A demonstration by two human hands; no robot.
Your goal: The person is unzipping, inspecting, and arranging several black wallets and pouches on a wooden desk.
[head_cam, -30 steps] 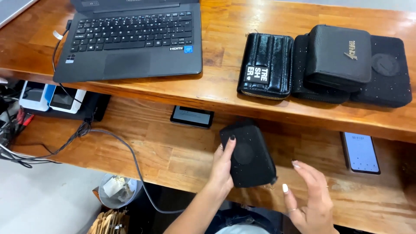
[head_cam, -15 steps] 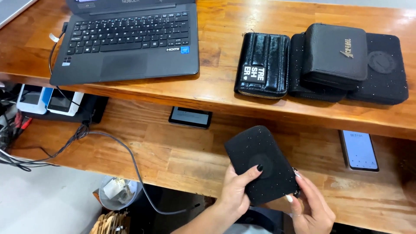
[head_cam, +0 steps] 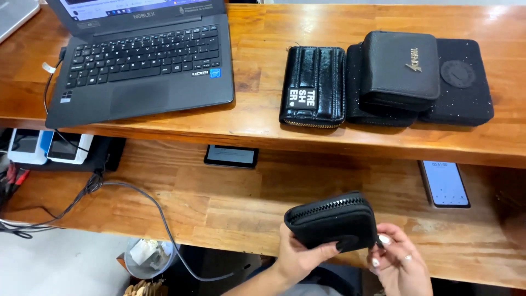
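Black zip wallet [head_cam: 333, 220] held edge-up over the lower wooden surface [head_cam: 219, 203], left of the phone [head_cam: 445, 183]; left hand [head_cam: 298, 256] grip closed around it, right hand [head_cam: 399, 262] pinching its zipper end

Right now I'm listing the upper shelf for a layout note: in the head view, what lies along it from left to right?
Open laptop → glossy black ribbed zip wallet → matte black wallet, stacked on a flat speckled black pouch that reaches furthest right.
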